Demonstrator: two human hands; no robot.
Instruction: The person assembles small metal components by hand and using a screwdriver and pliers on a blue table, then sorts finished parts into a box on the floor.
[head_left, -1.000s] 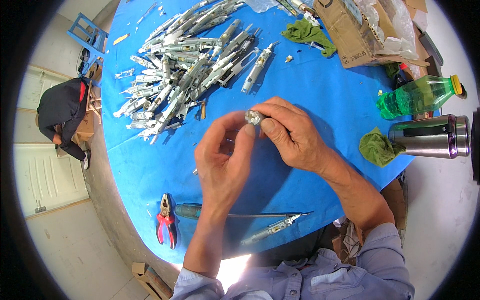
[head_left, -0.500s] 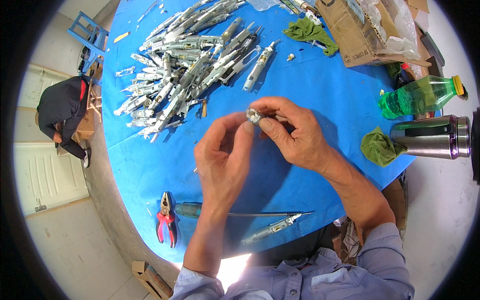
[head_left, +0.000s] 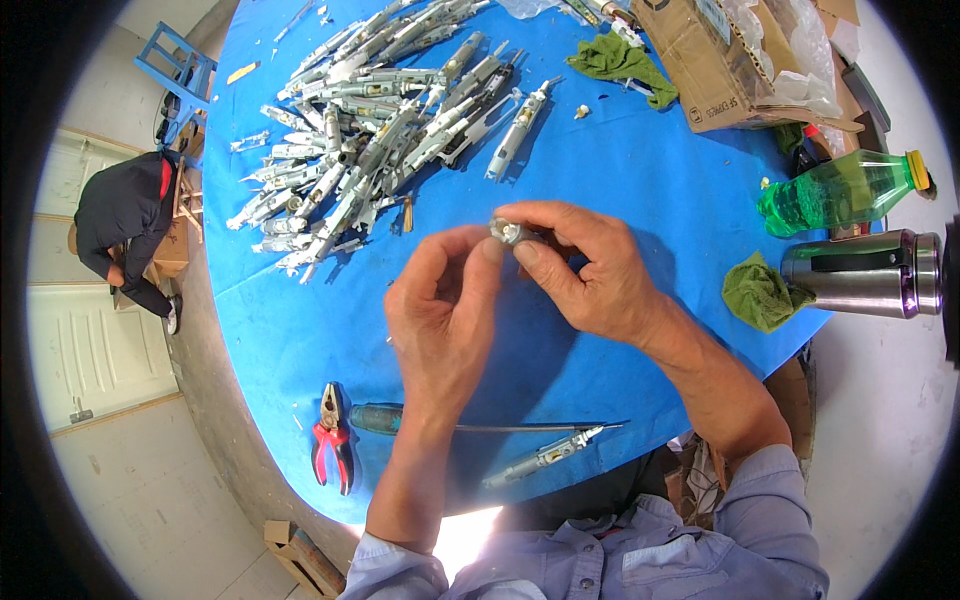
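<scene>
Between my two hands, above the middle of the blue-covered table, is a small grey metal fitting (head_left: pixel 508 232) with a hollow end. My left hand (head_left: pixel 445 305) pinches its left side between thumb and fingertips. From the other side my right hand (head_left: pixel 590 265) grips it with thumb and forefinger. Much of the part is hidden by the fingers. Beyond my hands lies a big heap of slim grey metal assemblies (head_left: pixel 370 130), with a single one (head_left: pixel 522 130) apart at its right. Another such assembly (head_left: pixel 550 457) lies close to me, by the table's near edge.
Red-handled pliers (head_left: pixel 331 440) and a long screwdriver (head_left: pixel 378 419) lie near my left forearm. At right are a green bottle (head_left: pixel 840 192), a steel flask (head_left: pixel 865 275) and green cloths (head_left: pixel 762 292). A cardboard box (head_left: pixel 705 70) stands far right. A person in black (head_left: pixel 128 215) bends over at left.
The fitting has turned slightly between my fingers, and its hollow end faces a little differently. My left hand has shifted slightly to the left.
</scene>
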